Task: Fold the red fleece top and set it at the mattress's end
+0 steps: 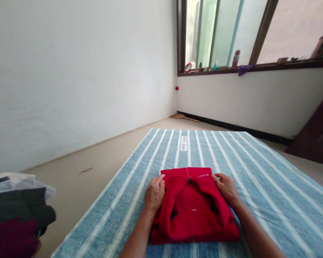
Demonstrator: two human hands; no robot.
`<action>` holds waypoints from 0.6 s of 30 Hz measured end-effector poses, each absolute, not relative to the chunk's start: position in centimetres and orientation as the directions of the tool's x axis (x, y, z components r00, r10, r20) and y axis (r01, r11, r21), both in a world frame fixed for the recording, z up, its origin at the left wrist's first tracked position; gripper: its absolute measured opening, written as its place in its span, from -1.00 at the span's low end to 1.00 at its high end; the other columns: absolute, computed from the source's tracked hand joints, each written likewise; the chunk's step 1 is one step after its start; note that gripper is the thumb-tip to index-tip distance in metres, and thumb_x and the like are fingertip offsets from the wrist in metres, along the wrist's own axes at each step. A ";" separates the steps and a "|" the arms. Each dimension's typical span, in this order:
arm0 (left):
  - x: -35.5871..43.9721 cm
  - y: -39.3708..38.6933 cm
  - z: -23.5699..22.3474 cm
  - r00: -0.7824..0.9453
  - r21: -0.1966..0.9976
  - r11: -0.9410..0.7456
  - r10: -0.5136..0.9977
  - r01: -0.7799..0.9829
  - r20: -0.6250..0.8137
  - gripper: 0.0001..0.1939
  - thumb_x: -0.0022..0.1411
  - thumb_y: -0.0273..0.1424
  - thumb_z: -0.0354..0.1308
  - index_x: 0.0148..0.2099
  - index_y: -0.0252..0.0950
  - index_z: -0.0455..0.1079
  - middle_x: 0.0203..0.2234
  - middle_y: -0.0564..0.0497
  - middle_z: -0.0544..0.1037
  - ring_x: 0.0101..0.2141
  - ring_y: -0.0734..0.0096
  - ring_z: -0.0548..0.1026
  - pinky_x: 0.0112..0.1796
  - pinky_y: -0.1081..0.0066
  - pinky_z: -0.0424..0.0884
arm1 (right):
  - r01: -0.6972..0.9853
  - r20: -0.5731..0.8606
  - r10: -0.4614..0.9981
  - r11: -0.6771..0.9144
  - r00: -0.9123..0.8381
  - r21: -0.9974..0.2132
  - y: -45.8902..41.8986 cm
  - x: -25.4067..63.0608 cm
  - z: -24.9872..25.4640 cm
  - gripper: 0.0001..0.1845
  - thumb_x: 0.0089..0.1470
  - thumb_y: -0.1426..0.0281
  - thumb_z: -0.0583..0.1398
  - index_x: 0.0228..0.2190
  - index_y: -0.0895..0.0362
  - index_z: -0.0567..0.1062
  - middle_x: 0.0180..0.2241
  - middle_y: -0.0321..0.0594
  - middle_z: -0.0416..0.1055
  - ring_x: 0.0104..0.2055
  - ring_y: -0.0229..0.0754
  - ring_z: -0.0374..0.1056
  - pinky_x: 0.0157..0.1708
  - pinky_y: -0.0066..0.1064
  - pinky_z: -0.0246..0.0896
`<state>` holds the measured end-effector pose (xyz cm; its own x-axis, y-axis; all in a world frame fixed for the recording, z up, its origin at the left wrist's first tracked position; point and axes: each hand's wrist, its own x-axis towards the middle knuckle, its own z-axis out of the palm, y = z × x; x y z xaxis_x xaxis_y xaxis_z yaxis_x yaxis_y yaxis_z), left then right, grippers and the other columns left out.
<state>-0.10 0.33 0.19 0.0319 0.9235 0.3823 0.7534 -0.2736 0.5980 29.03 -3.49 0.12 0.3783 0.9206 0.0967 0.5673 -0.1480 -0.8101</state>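
A red zip-collar jacket [195,218] lies folded into a compact block on the blue striped cloth [140,179], its collar open towards me and its zip pull near the far edge. My left hand [154,193] is at the far left corner, fingers curled in and closed on the fabric edge. On the opposite side, my right hand [226,188] pinches the far right corner between thumb and fingers. Parts of the fingertips on both sides are hidden against the jacket.
A pile of folded clothes [16,211], white, dark grey and maroon, stands at the lower left. On the windowsill [271,67] are a red-rimmed mirror [188,67], a spray can [235,59] and a purple cloth [244,70]. A broom [184,117] lies on the floor by the corner.
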 end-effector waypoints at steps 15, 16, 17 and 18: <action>0.0 0.5 0.0 0.042 0.572 -0.259 0.930 0.778 0.364 -0.64 0.23 -0.50 -0.07 -0.01 -0.39 0.45 -0.15 -0.16 0.55 -0.13 0.32 0.50 -0.02 0.32 0.38 | 0.515 -0.031 0.926 -0.236 0.376 -0.824 -6.8 28.9 0.2 -0.31 -0.09 -0.06 -0.01 -0.19 0.24 0.45 -0.56 -0.16 0.44 -0.48 -0.07 0.37 -0.49 -0.35 0.14; 0.0 0.5 0.0 0.041 0.573 -0.259 0.930 0.777 0.365 -0.64 0.23 -0.50 -0.07 -0.01 -0.39 0.45 -0.15 -0.16 0.55 -0.12 0.32 0.50 -0.01 0.33 0.37 | 0.517 -0.027 0.924 -0.236 0.381 -0.823 -6.8 28.8 0.2 -0.31 -0.10 -0.06 -0.01 -0.19 0.24 0.45 -0.56 -0.17 0.43 -0.48 -0.07 0.36 -0.49 -0.35 0.13; 0.0 0.5 0.0 0.041 0.575 -0.260 0.930 0.776 0.366 -0.64 0.23 -0.50 -0.07 -0.01 -0.38 0.45 -0.15 -0.15 0.55 -0.12 0.33 0.50 -0.01 0.33 0.37 | 0.519 -0.023 0.924 -0.235 0.383 -0.822 -6.8 28.8 0.1 -0.31 -0.11 -0.06 -0.01 -0.18 0.24 0.45 -0.57 -0.18 0.42 -0.48 -0.08 0.35 -0.49 -0.35 0.12; 0.0 0.5 0.0 0.041 0.577 -0.261 0.930 0.774 0.366 -0.65 0.23 -0.51 -0.06 -0.02 -0.37 0.46 -0.15 -0.15 0.55 -0.12 0.33 0.50 -0.01 0.33 0.37 | 0.521 -0.019 0.924 -0.233 0.383 -0.821 -6.8 28.8 0.1 -0.31 -0.11 -0.05 -0.02 -0.18 0.24 0.45 -0.58 -0.19 0.40 -0.49 -0.08 0.35 -0.49 -0.35 0.11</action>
<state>0.03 0.51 0.05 0.0407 0.9299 0.3657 0.7742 -0.2607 0.5767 28.78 -6.79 0.09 0.3828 0.9236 -0.0189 0.5209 -0.2327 -0.8213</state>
